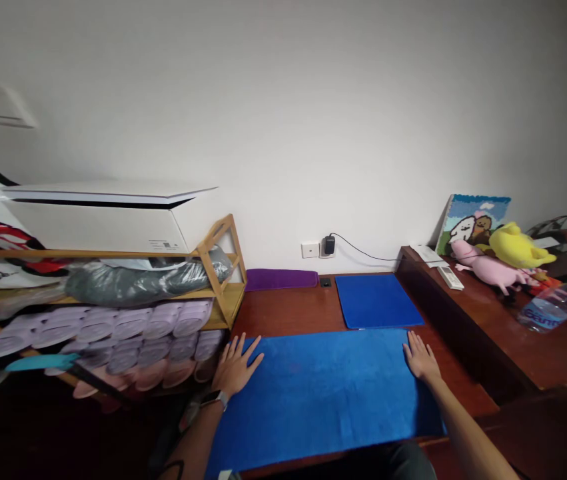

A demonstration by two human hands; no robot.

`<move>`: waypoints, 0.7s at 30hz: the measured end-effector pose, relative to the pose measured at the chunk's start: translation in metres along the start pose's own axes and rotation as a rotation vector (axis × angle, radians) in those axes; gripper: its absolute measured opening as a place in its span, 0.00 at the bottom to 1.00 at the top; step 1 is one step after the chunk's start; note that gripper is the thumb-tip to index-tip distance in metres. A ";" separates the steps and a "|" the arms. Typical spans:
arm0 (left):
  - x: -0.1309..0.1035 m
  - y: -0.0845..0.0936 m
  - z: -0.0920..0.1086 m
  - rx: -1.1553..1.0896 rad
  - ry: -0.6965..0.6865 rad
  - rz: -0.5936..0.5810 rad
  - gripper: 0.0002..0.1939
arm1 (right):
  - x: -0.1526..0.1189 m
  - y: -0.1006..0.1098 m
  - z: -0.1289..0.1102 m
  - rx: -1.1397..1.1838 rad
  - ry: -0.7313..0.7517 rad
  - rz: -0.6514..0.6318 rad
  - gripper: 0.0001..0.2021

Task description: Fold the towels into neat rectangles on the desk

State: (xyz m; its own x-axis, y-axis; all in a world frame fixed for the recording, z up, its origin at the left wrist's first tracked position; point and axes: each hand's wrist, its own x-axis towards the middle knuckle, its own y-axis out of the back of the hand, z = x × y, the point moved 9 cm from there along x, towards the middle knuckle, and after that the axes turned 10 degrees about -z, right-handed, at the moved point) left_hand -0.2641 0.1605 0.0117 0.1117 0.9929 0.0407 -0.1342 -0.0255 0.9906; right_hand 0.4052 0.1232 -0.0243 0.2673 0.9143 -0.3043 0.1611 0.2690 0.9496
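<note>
A light blue cloth lies spread out flat on the reddish-brown desk. My left hand rests on its far left corner, fingers spread, with a watch on the wrist. At the far right corner my right hand lies flat with its fingers stretched out. Neither hand grips anything. Just beyond the cloth is a darker blue folded cloth. Against the wall lies a folded purple cloth.
On the left, a wooden rack holds a white box and rows of lilac and pink slippers. A raised surface on the right carries a remote, plush toys and a water bottle. A plugged-in charger trails a cable.
</note>
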 end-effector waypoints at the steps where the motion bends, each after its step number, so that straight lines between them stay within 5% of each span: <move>1: 0.001 0.000 0.000 -0.004 -0.001 -0.004 0.37 | 0.000 0.002 -0.002 0.002 0.000 -0.008 0.39; 6: 0.006 0.003 -0.001 -0.025 -0.009 -0.054 0.38 | -0.006 0.027 -0.009 0.006 -0.059 -0.069 0.37; 8: 0.004 0.008 0.009 -0.024 -0.040 -0.038 0.37 | -0.017 0.042 -0.033 -0.006 -0.058 -0.020 0.36; 11: -0.005 0.015 0.050 -0.035 -0.155 0.035 0.34 | -0.051 0.052 -0.122 -0.006 0.147 0.134 0.34; 16: -0.030 -0.006 0.134 -0.053 -0.327 -0.006 0.32 | -0.128 0.000 -0.302 0.102 0.657 0.106 0.34; 19: -0.039 -0.016 0.132 -0.042 -0.285 -0.070 0.32 | -0.143 -0.023 -0.335 0.123 0.726 0.055 0.33; 21: -0.042 -0.017 0.104 -0.031 -0.217 -0.088 0.33 | -0.134 -0.024 -0.312 0.109 0.665 0.042 0.33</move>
State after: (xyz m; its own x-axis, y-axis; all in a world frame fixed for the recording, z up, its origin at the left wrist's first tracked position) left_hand -0.1640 0.1067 0.0067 0.3330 0.9428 -0.0151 -0.1445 0.0668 0.9873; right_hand 0.0693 0.0892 0.0175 -0.3605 0.9247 -0.1226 0.2681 0.2286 0.9359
